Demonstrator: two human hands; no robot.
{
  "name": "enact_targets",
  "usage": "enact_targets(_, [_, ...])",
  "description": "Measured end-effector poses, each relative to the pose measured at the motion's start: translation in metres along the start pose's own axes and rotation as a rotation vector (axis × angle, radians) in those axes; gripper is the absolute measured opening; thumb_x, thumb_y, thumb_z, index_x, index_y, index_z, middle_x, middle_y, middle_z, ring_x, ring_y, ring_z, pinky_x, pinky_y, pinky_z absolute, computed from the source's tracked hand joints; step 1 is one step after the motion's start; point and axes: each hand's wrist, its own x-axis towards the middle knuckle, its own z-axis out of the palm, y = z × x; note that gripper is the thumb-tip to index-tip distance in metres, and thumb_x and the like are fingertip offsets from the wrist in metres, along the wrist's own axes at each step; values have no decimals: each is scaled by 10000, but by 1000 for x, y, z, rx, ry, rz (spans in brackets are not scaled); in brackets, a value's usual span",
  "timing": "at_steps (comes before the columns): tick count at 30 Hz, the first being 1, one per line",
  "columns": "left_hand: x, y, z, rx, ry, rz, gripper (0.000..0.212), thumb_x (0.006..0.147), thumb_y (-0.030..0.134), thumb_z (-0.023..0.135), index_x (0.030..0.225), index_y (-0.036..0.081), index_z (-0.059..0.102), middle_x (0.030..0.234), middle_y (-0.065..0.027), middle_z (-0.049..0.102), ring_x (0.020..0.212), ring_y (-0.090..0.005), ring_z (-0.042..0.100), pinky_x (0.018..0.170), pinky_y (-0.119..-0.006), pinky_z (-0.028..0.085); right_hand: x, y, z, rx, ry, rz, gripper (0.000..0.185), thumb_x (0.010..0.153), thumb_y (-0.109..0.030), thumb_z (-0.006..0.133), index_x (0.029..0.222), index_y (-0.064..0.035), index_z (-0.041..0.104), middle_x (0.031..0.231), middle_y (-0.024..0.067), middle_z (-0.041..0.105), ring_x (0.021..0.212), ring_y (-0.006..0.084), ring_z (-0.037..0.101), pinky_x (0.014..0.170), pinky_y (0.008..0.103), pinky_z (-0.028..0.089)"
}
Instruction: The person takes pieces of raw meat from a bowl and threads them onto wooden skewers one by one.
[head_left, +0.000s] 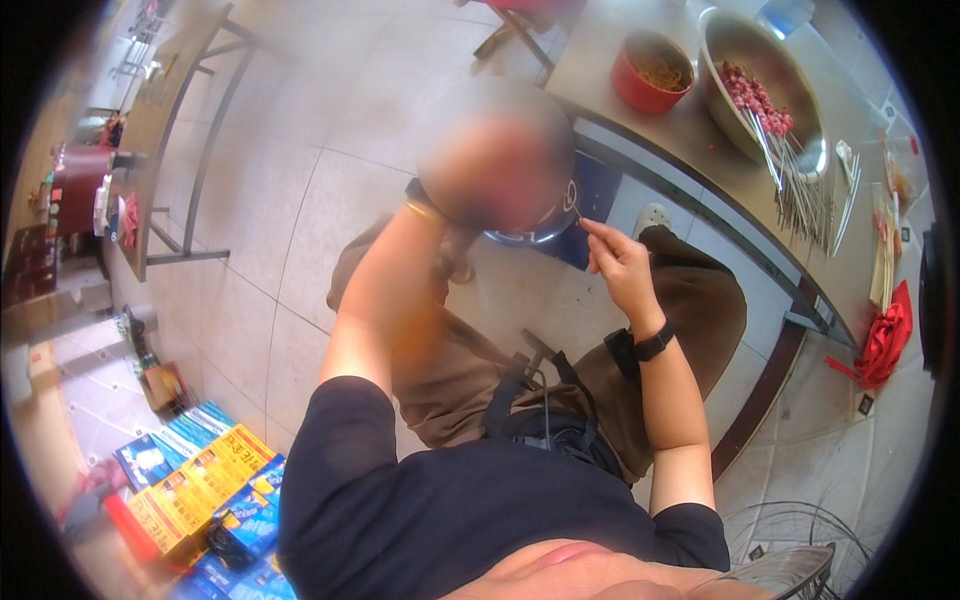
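Observation:
My right hand (619, 259) pinches a thin metal stick (578, 215), likely a skewer, between thumb and fingertips. Just past its tip is a white curled shape (570, 195) that I cannot identify. My left forearm (382, 285) reaches to the same spot, but a round blur covers my left hand and whatever it touches. Below the blur shows the shiny rim of a bowl (525, 238) between my knees, over a dark blue surface (600, 187). To the right, a large steel basin (787, 75) holds skewers of pink raw meat (757, 101), their bare metal ends over its rim.
The basin and a red tub (652, 82) of brown food stand on a steel table (720, 157) along my right. A red plastic bag (885, 341) hangs at its near end. Yellow and blue cartons (202, 487) are stacked lower left. Beyond the tiled floor (292, 195) stands another table (161, 127).

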Motion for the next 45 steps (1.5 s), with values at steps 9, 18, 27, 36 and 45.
enact_targets(9, [4, -5, -10, 537, -96, 295, 276, 899, 215, 609, 1006, -39, 623, 997, -145, 665, 900, -171, 648, 792, -235, 521, 0, 8, 5, -23, 38, -53, 237, 906, -49, 539, 1122, 3, 622, 669, 2, 546, 577, 70, 491, 543, 210, 415])
enact_targets(18, [13, -60, 8, 637, -278, 312, 265, 903, 201, 602, 981, -51, 627, 936, -120, 669, 864, -155, 651, 775, -233, 526, -1, 10, 4, -96, 103, -76, 232, 902, -73, 549, 1106, 6, 624, 630, 33, 552, 544, 87, 495, 525, 232, 421])
enact_targets(27, [-3, -37, 45, 910, -219, 222, 271, 893, 238, 576, 983, -11, 634, 963, -145, 665, 867, -235, 650, 773, -314, 513, 5, 17, -2, -70, 225, -7, 141, 905, -104, 550, 932, 25, 602, 597, 39, 544, 525, 94, 500, 498, 254, 399])
enact_targets(36, [18, -69, 0, 1790, 138, 206, 233, 753, 229, 662, 918, 65, 672, 935, -161, 623, 905, -335, 596, 758, -418, 497, 5, 14, 0, -78, 234, -33, 157, 905, -123, 551, 937, 20, 607, 600, 48, 552, 521, 104, 508, 497, 257, 403])
enact_targets(45, [8, -62, 7, 1772, 30, 289, 136, 759, 145, 627, 839, 41, 662, 927, -178, 617, 915, -352, 591, 772, -431, 492, 3, 16, -5, -116, 231, -41, 143, 902, -114, 546, 944, 9, 606, 607, 68, 564, 525, 127, 533, 501, 269, 413])
